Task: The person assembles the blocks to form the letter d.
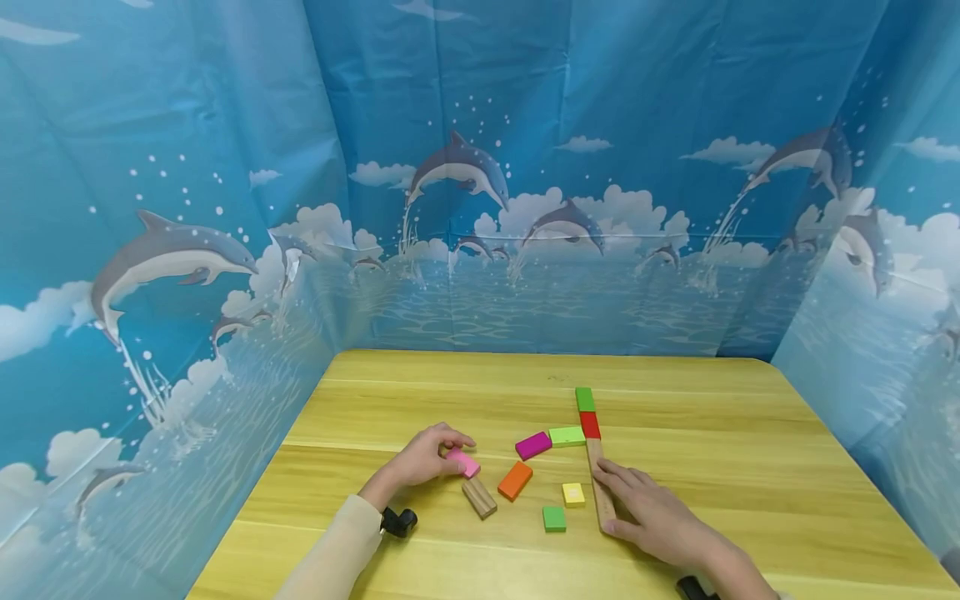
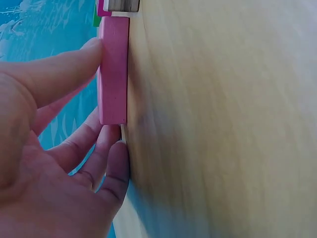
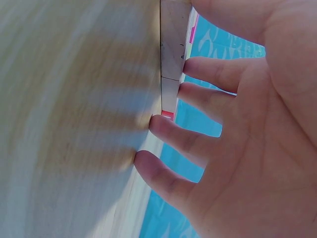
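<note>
My left hand point(image 1: 425, 457) holds a pink block point(image 1: 464, 463) that lies flat on the table; in the left wrist view its thumb rests against the pink block point(image 2: 114, 72), other fingers curving behind. A plain wooden block point(image 1: 479, 497) sits by its near end. My right hand point(image 1: 660, 517) lies beside a row of plain wooden blocks point(image 1: 597, 475), with thumb and fingertips touching it. The right wrist view shows a seam between two wooden blocks point(image 3: 173, 49) and the fingers spread, fairly straight. Red point(image 1: 590, 425) and green point(image 1: 585, 399) blocks continue the row away from me.
A light green block point(image 1: 567, 436) branches left from the row, and a magenta block point(image 1: 533, 445) adjoins it. Between the hands lie an orange block point(image 1: 515, 481), a yellow block point(image 1: 573, 495) and a small green block point(image 1: 554, 519). A dolphin-printed curtain point(image 1: 510, 292) surrounds the wooden table point(image 1: 420, 375).
</note>
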### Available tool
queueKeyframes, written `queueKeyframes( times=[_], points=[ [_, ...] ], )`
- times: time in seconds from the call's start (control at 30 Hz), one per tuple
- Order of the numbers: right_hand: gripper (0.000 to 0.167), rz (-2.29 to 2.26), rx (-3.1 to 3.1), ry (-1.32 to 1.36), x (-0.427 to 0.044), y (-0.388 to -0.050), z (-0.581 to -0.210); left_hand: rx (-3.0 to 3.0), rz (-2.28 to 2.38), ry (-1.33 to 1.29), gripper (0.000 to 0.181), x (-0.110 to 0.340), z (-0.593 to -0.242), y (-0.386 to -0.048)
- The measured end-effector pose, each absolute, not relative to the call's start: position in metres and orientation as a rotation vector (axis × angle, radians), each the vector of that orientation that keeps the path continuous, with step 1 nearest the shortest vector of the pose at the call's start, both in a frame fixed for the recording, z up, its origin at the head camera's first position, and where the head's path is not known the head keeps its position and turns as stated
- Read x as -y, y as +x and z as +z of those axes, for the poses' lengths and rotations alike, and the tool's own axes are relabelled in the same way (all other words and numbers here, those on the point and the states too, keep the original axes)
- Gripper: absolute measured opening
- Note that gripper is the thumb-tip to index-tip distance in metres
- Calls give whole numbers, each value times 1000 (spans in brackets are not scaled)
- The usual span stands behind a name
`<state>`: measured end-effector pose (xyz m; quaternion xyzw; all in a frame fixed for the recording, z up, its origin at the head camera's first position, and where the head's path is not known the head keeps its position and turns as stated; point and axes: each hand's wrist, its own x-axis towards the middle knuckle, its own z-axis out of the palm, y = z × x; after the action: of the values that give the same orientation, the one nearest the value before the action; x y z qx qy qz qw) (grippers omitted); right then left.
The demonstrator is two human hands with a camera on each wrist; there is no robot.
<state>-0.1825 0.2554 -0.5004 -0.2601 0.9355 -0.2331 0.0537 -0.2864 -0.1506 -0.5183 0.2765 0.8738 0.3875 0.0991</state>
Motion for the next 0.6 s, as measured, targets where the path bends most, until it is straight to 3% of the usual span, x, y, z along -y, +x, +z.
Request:
queueKeyframes(
  times=[0.6],
  points=[
    [76,-717,-2851,-792,-255,-183,-503,-2641,1175,713,19,148,-523,-285]
  ],
)
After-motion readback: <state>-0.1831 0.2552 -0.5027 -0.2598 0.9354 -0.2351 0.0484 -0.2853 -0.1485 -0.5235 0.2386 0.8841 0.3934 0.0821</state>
